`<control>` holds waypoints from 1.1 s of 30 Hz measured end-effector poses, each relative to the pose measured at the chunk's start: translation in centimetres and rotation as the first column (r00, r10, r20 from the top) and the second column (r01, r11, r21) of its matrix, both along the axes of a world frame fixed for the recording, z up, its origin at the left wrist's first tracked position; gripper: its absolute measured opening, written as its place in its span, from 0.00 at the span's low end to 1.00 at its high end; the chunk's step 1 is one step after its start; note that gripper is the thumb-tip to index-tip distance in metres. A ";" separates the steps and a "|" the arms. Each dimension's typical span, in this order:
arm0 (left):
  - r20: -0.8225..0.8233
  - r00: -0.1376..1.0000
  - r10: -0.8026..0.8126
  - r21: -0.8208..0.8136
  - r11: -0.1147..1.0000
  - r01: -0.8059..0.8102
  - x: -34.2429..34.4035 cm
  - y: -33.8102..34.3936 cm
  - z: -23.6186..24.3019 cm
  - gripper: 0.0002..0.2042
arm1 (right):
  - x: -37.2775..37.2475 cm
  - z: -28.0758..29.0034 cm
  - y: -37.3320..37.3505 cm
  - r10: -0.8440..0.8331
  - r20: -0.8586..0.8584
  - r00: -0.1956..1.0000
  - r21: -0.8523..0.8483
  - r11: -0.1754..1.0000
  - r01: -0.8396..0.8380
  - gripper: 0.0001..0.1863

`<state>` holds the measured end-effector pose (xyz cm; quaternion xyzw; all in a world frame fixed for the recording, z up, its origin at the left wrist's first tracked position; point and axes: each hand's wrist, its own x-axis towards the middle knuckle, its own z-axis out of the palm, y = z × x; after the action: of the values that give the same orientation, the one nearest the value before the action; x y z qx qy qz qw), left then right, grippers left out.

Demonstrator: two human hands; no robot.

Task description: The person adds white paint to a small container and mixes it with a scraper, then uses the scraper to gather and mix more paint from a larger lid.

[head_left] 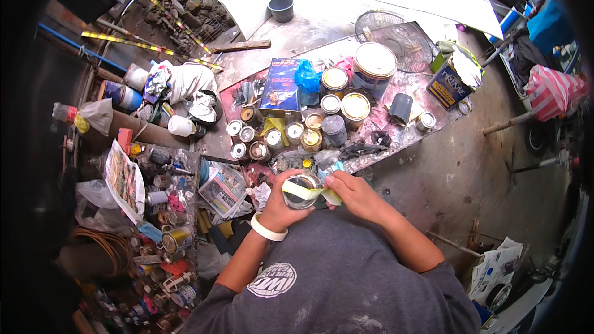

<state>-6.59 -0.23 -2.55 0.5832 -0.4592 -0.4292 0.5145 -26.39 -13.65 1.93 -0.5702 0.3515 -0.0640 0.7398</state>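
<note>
Newspaper (224, 190) off to my left. My left hand (278, 201) is wrapped round a circular container (304, 181), held between my grey shirt (365, 260) and clustered cans (311, 140). Yellow strip (299, 191) crosses it; my right hand (351, 190) pinches the strip's right end.

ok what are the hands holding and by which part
Left hand: a round container, by its side. Right hand: a yellow-green strip, near its right end.
</note>
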 end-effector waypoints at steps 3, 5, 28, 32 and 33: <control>0.169 0.985 -0.041 -0.039 0.998 0.049 -0.1 -0.4 -0.4 0.46 | -0.2 0.0 -0.4 -0.028 -0.014 1.000 0.211 0.977 0.030 0.24; 0.208 0.978 -0.021 -0.046 0.998 0.032 -0.4 -0.6 -0.2 0.45 | -0.2 0.4 -1.2 -0.021 -0.116 0.993 0.217 0.975 0.046 0.26; 0.353 0.935 -0.031 -0.050 0.997 0.052 -1.4 -0.9 -0.4 0.44 | 2.8 2.3 1.3 0.189 -0.263 0.946 -0.946 0.145 -0.291 0.38; 0.104 0.980 -0.171 0.116 0.980 0.159 -1.0 -0.2 -0.9 0.46 | 2.8 3.4 1.2 0.241 -0.270 0.932 -0.897 0.289 -0.334 0.38; 0.000 0.979 -0.205 0.159 0.966 0.203 -0.8 0.0 -0.9 0.47 | 2.8 3.6 1.2 0.253 -0.269 0.929 -0.881 0.326 -0.343 0.38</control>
<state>-7.42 -0.19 -3.45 0.5754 -0.4854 -0.5102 0.4159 -23.54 -12.42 5.52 -0.9382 0.1763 -0.0866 0.2849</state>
